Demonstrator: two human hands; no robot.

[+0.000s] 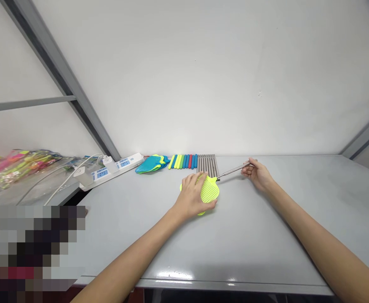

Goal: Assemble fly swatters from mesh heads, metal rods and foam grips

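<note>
My left hand (192,198) grips a yellow perforated fly swatter head (210,191), its fingers spread across the mesh and the thumb along the near edge. From the neck of the head a thin metal rod (231,171) runs up to the right. Its far end is pinched between the fingers of my right hand (257,174). Just behind the head lies a row of metal rods (208,162). Left of them is a row of coloured handle grips (183,161) in yellow, blue, green and red.
Blue and yellow swatter heads (153,163) are stacked farther left on the grey table (250,248). Beside them lies a white power strip (118,168) with plugs and cables. Plastic-bagged colourful items (29,168) sit at the far left. A white wall (209,84) stands behind.
</note>
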